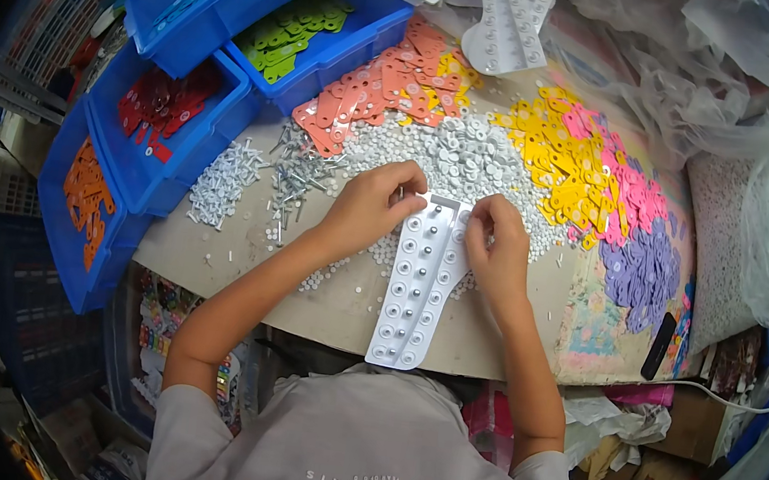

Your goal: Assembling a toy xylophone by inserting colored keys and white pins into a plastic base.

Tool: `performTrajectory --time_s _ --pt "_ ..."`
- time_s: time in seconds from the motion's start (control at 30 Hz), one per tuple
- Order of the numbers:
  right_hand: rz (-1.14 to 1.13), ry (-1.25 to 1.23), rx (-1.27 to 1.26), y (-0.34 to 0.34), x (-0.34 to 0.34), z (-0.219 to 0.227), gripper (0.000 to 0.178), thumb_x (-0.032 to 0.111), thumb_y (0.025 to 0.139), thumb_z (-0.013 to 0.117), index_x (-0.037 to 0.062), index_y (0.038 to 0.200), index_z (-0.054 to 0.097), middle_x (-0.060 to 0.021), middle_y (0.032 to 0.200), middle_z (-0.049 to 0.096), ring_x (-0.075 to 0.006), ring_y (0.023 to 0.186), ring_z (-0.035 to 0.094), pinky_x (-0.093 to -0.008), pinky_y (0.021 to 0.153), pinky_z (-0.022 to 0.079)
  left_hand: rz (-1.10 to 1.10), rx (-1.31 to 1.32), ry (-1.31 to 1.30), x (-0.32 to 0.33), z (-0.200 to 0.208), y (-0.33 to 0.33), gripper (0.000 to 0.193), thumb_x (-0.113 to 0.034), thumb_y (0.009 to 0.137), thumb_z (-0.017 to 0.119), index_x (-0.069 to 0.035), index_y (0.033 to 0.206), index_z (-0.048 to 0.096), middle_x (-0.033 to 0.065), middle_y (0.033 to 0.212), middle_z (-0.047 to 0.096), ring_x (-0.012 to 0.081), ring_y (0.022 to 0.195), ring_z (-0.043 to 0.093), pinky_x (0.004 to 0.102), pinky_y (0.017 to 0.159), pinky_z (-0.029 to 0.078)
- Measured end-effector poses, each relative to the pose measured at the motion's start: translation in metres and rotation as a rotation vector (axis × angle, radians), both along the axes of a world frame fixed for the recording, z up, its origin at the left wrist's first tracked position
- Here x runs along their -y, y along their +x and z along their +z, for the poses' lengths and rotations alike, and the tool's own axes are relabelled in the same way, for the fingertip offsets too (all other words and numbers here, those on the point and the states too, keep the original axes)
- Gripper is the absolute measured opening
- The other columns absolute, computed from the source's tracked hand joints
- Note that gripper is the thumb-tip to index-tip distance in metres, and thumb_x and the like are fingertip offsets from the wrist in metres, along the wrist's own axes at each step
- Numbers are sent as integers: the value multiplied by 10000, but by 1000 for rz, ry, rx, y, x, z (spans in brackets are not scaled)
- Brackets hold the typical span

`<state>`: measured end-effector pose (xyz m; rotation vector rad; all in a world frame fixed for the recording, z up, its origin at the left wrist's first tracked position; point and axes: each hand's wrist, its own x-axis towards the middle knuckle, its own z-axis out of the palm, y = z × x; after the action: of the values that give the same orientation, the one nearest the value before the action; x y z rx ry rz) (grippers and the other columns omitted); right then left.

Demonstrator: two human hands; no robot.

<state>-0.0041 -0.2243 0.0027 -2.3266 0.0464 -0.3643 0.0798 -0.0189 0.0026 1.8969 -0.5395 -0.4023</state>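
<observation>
Together, two hands on one white studded tray at the surface's near edge.
Left hand (371, 205) and right hand (496, 243) each pinch shut on the tray (417, 286) — four blue bins (174, 173) along the far-left corner, clear plastic bags (747, 139) far right.

Clothing: grey short-sleeved T-shirt (361, 446) | Marking: small pale lettering across its chest | Forearms: bare from sleeve hems down | Hands: no gloves, rings or watch seen

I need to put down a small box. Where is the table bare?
Bare table lies at the near left edge, between the screws and left hand. Another patch sits right of the right hand, before the purple tags. Farther back is crowded.
</observation>
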Motion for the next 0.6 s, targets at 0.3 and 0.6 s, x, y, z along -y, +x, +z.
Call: performTrajectory --time_s 0.3,0.6 --pt "2 -212 157 -5 -7 -7 109 -42 884 641 -6 986 631 -130 933 613 -321 892 594 -396 796 494 -19 835 168 1 -16 -4 143 -123 811 767 -51 910 695 63 891 636 243 853 636 374 684 531" --pt "63 -299 164 -9 -6 -4 181 -24 831 705 17 1006 691 -117 949 633 -304 885 615 -391 750 524 -16 595 54 0 -17 2 92 -115 870 720 -29 874 687 102 867 640 298 864 635 405 719 520"
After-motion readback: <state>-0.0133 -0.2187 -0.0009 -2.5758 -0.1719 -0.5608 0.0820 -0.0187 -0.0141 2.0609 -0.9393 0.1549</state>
